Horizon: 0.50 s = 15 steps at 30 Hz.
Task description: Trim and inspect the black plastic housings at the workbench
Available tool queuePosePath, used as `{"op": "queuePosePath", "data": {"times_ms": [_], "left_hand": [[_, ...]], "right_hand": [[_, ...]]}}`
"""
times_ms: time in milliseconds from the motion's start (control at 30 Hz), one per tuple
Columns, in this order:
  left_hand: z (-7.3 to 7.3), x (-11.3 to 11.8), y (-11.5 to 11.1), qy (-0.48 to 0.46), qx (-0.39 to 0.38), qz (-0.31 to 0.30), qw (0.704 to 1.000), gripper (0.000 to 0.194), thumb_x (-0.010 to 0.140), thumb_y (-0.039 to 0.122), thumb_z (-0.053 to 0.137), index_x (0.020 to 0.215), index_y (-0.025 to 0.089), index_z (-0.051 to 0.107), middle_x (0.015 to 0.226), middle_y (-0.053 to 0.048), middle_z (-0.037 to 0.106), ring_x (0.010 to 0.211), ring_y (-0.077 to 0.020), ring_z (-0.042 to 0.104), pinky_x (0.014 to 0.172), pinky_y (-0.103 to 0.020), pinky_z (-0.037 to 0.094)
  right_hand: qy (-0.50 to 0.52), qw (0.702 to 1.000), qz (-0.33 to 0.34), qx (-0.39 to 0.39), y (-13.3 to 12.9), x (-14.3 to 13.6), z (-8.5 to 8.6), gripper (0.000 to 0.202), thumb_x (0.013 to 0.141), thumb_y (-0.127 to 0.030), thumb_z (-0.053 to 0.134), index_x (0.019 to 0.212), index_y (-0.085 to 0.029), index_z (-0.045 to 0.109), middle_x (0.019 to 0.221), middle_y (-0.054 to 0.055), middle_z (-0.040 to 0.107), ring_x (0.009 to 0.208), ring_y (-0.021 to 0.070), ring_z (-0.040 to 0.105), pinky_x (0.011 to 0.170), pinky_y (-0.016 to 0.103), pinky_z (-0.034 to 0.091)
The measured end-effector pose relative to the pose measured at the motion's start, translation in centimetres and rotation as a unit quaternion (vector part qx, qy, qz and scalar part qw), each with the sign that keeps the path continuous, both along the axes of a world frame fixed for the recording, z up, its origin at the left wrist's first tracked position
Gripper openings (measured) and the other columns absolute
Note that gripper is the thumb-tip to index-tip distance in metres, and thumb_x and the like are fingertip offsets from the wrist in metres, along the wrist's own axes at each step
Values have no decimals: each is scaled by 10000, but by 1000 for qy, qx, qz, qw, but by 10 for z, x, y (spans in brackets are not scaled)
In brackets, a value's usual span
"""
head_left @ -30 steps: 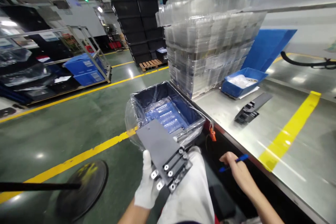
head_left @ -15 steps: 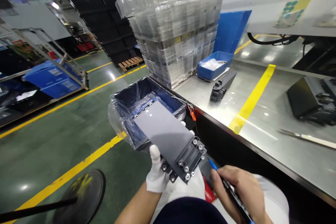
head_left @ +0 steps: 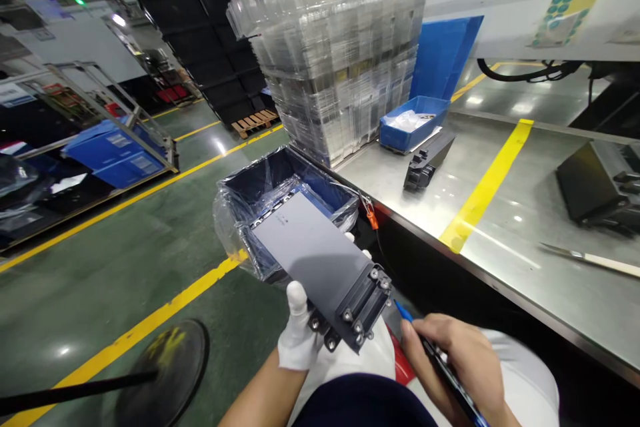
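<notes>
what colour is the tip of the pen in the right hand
Blue: the pen in the bare right hand has a blue tip, seen in the head view.

Bright overhead lighting; glare on the green floor and steel table; wide-angle distortion bends the edges; slight blur

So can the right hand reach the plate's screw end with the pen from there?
Probably yes: the right hand holds the pen with its tip beside the grey plate, nothing between; left hand grips it.
</notes>
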<state>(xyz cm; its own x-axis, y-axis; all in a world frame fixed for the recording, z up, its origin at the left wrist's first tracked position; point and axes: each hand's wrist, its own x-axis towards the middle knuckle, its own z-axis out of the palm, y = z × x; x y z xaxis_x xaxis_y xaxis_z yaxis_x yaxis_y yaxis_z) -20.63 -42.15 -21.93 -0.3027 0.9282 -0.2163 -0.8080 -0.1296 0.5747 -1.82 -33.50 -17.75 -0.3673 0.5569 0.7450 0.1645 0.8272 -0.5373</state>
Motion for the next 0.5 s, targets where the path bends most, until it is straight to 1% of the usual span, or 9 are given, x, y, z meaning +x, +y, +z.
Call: {"op": "queuePosePath", "data": {"times_ms": [33,133,200,300,400,500], "left_hand": [[-1,0,0,0,-4,8,1000,904,736,819,677,1430,242,624,1351,-103,714,1438,-341,501,1275,-464,305],[-2,0,0,16,-12,28,999,910,734,812,684,1441,244,612,1347,-104,715,1427,-340,514,1275,-465,303],[-3,-1,0,17,-2,24,1000,886,757,794,678,1456,257,595,1361,-92,707,1430,-332,512,1280,-464,293],[-6,-1,1,7,21,21,1000,809,823,767,631,1469,282,579,1398,-66,684,1448,-320,491,1289,-469,274],[-7,-2,3,-7,32,18,999,765,856,741,613,1460,271,590,1430,-67,660,1477,-327,449,1292,-490,260],[-5,-2,7,-22,42,15,999,762,854,722,638,1451,251,600,1431,-74,658,1476,-337,449,1293,-506,249]], "right_hand": [[4,1000,-3,10,-1,0,2,129,944,-126,651,865,-201,582,643,-32,657,533,101,627,561,223,459],[7,1000,16,24,-2,-1,5,147,935,-94,642,870,-199,563,617,-46,634,494,86,577,535,220,432],[1,999,35,6,-2,-2,6,164,920,-64,652,874,-195,564,631,-45,636,495,77,567,543,214,435],[-8,999,44,-13,-2,0,9,172,913,-53,657,874,-197,571,651,-37,647,529,84,591,583,220,460],[3,997,75,-2,-4,1,11,161,912,-43,634,894,-196,591,611,-47,601,495,91,522,540,239,421],[20,994,110,0,-6,-1,8,174,905,-24,625,888,-197,608,567,-62,541,457,92,443,493,255,359]]}}
